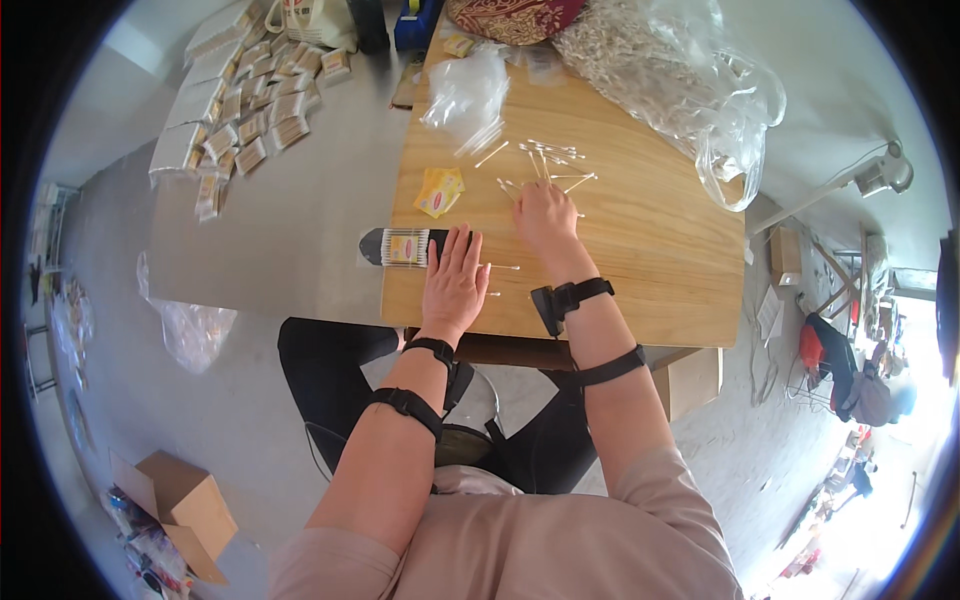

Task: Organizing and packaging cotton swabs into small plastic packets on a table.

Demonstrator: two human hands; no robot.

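White-tipped swabs (555,152) lie loose, well in from the wooden surface's (660,250) near edge; our right hand (548,215) bends over them, grip hidden, contents untellable. Our left hand (455,280), fingers straight and unclenched, covers one end of the black holder (372,246) by the near-left corner. Best we pinch mid-stem.

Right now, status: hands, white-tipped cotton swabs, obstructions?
Left hand over right end of black oblong strip. Right hand at loose white-tipped cotton swabs, grip unclear. Yellow paper cards beyond strip.
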